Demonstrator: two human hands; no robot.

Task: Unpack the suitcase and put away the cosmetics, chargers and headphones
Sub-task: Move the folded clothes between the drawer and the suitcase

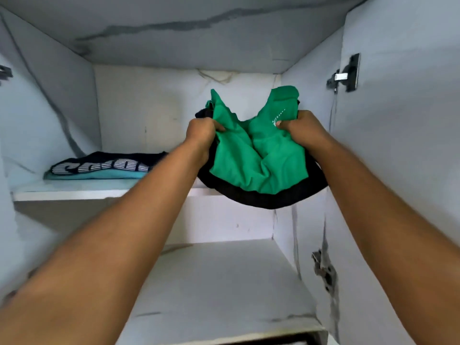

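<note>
Soft even daylight, no glare, faint shadow under the upper shelf [74,195], wide-angle bending at edges, slight blur.

The head camera is facing forward, close in, looking into an open cupboard [373,46] at upper shelf [74,192] height.

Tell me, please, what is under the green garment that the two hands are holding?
Under the green garment lies a black garment; its edge shows below and beside it. Left hand and right hand grip both together. Whether anything more is hidden between them cannot be seen.
</note>
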